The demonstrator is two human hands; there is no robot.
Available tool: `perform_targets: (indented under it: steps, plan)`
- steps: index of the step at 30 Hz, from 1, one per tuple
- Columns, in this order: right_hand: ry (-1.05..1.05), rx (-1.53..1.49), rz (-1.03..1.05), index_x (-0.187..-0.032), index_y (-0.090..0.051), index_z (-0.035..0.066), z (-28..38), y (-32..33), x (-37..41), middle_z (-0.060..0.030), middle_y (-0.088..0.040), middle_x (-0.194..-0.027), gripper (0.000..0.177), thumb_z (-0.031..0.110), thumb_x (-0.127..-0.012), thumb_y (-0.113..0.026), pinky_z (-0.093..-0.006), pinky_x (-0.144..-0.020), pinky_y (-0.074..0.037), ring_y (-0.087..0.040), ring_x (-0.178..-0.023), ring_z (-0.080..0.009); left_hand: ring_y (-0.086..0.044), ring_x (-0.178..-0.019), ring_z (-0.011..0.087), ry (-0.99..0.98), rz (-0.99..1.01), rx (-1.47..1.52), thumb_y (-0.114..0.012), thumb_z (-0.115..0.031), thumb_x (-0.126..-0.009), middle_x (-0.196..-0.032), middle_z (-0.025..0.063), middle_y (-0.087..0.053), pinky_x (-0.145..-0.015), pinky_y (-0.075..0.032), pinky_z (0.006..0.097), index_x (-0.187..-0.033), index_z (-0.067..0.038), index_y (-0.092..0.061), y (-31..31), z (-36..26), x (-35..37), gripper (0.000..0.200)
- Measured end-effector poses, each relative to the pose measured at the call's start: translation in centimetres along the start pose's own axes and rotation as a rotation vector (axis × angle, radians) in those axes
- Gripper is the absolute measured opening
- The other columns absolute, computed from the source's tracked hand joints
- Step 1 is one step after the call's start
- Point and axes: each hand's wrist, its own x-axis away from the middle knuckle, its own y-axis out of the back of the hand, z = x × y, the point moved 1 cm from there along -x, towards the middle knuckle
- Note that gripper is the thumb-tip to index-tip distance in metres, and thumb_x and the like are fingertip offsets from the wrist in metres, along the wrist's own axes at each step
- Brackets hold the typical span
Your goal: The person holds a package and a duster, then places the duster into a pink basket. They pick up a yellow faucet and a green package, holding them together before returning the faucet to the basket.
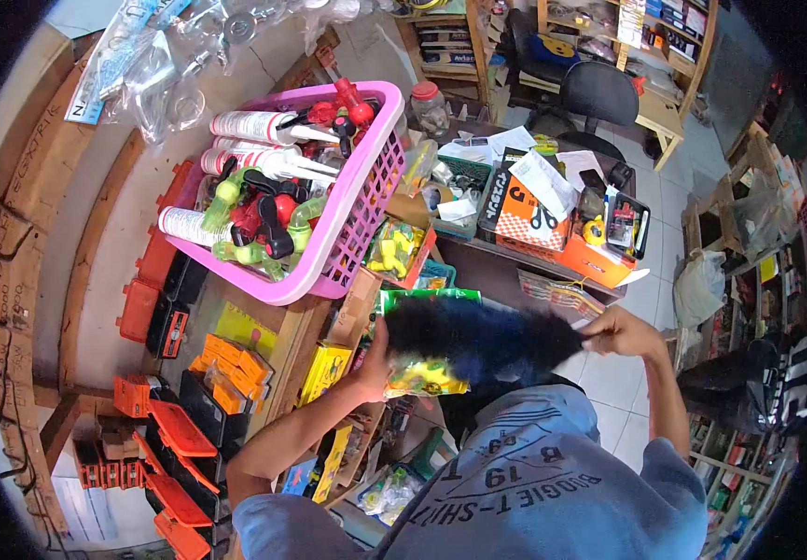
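My right hand (624, 334) is closed around the thin end of a black feather duster (487, 338), which stretches left in front of my chest. On the other side, my left hand (375, 370) grips the left edge of a green packet (433, 376) with yellow items showing through its clear part. The duster lies across the packet and hides its middle. Just beyond my left hand stands a pink plastic basket (333, 277), filled with white sealant tubes (250, 126) and red and green spray heads (226, 201).
Orange boxes (236, 369) and red-lidded cases (180, 429) line the left side. A desk ahead carries an orange carton (534, 219), papers and a green tray (459, 196). An office chair (599, 93) is behind it. Stocked shelves (749, 411) run along the right.
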Motion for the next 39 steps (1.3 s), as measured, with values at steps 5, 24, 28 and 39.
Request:
perform_targets:
  steps: [5,24,28,39]
  plan:
    - [0.07,0.065,0.026,-0.096,-0.069,0.0,0.2,0.3,-0.1,0.003,-0.052,-0.06,0.016,0.01,-0.087,-0.062,-0.0239,-0.048,-0.036,-0.044,-0.052,-0.0044,-0.046,-0.121,0.0407,0.022,0.039,0.045,-0.013,-0.087,-0.072,-0.138,0.0161,-0.043,-0.084,-0.045,0.0651,-0.142,-0.013,-0.031,-0.9,-0.6,0.1,0.104]
    - [0.046,0.005,0.024,-0.095,-0.068,-0.002,0.6,-1.0,-0.2,0.0044,-0.047,-0.059,0.018,0.013,-0.089,-0.06,-0.0227,-0.049,-0.034,-0.042,-0.056,-0.0038,-0.053,-0.112,0.0416,-0.006,0.034,0.116,-0.011,-0.082,-0.077,-0.134,0.0138,-0.047,-0.073,-0.051,0.0621,-0.142,-0.015,-0.03,0.2,-0.3,0.0,0.095]
    - [0.133,0.034,-0.083,-0.093,-0.068,-0.002,-0.9,-1.4,-0.7,0.0041,-0.046,-0.058,0.017,0.013,-0.088,-0.061,-0.0235,-0.048,-0.033,-0.041,-0.054,-0.0042,-0.056,-0.109,0.0395,-0.005,0.047,0.106,-0.011,-0.083,-0.076,-0.13,0.0156,-0.051,-0.071,-0.053,0.059,-0.138,-0.01,-0.035,-0.2,-0.4,0.2,0.1]
    - [0.014,-0.083,-0.02,-0.067,-0.053,-0.003,0.4,-2.7,-0.9,0.0042,-0.043,-0.056,0.027,0.012,-0.089,-0.061,-0.0258,-0.047,-0.029,-0.037,-0.053,-0.0048,-0.052,-0.114,0.0406,0.034,0.018,0.108,-0.011,-0.081,-0.078,-0.134,0.0142,-0.047,-0.076,-0.05,0.0623,-0.14,-0.014,-0.035,0.8,0.7,-0.2,0.094]
